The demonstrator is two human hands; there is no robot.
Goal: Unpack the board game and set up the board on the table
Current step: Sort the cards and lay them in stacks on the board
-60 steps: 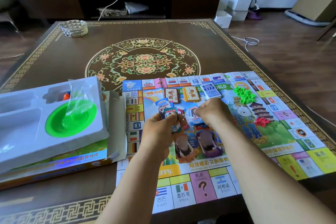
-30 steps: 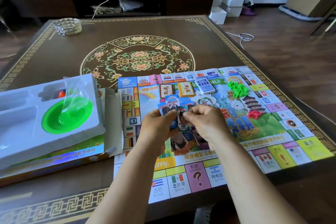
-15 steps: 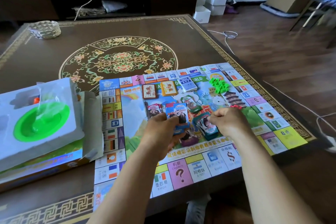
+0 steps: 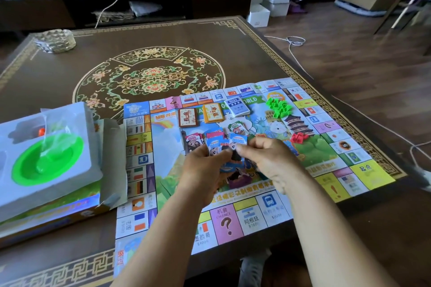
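Paper game board (image 4: 326,147), colourful and unfolded, lay flat on the dark ornamented wooden table (image 4: 116,72). Above its centre we saw the left hand (image 4: 203,170) gripping a fanned stack of small blue play-money notes (image 4: 224,147), while the right hand (image 4: 268,161) pinched one note's edge. White plastic insert tray (image 4: 53,170) sat on the game box (image 4: 46,219) left of the board.

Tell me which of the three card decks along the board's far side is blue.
The rightmost deck, blue and white, nearest the green plastic houses. The left deck is brown-red and the middle deck yellow-orange.
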